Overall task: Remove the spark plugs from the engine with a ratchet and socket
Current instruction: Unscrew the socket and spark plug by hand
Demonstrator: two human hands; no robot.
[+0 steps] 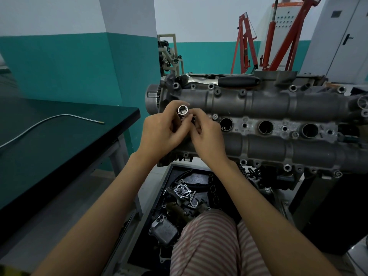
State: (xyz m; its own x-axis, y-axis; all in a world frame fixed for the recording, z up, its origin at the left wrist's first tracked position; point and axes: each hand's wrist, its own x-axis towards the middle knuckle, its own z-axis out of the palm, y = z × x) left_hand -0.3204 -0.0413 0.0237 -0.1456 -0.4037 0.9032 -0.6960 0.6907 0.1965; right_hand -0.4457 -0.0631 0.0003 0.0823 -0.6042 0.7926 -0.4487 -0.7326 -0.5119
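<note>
Walls painted teal below and white above are enclosing a dim workshop. A dark green-topped metal workbench is standing at left. Far right, red steel hoist frames are leaning beside a grey metal cabinet.

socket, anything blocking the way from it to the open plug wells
Nothing visible does. Both the left hand and right hand hold the socket over the engine, and the nearest well beside them gapes uncovered.
</note>
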